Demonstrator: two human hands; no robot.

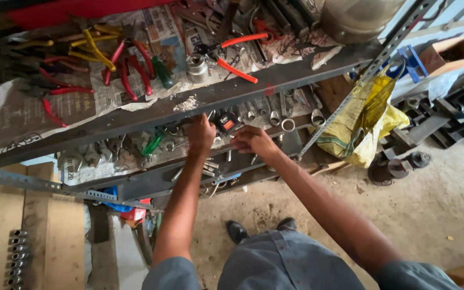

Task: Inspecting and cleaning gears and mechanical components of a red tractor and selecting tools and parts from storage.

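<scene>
2 hands — left hand (201, 134), right hand (251, 140) — on 1 shelf (291, 144) w/ spanners (275, 115).

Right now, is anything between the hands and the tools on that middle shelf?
Nothing visible blocks them. The left hand is already down among the spanners on the middle shelf, and the right hand rests beside it near the tape measure. The top shelf overhangs them and hides the left fingertips.

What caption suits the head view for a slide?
Both hands reach among wrenches on a middle shelf.
</scene>
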